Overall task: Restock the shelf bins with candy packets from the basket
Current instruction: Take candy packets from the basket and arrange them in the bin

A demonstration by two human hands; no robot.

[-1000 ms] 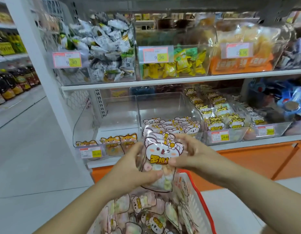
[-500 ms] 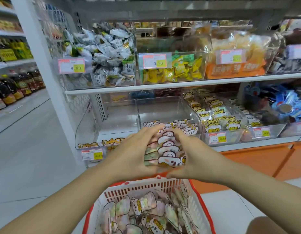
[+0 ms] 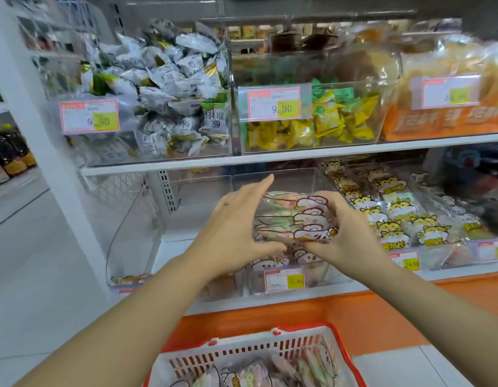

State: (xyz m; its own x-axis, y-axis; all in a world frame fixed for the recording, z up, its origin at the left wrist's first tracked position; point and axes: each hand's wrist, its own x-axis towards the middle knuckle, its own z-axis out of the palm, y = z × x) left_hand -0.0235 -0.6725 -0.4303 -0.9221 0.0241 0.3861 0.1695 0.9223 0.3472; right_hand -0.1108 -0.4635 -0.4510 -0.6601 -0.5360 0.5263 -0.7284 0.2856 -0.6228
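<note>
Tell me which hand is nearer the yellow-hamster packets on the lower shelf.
Right. The right hand grips the packet stack just left of the yellow-hamster packets; the left hand presses the stack's other side, farther from them.

Pale grey floor (image 3: pixel 32 247) runs left past a white shelving upright (image 3: pixel 58 169).
</note>
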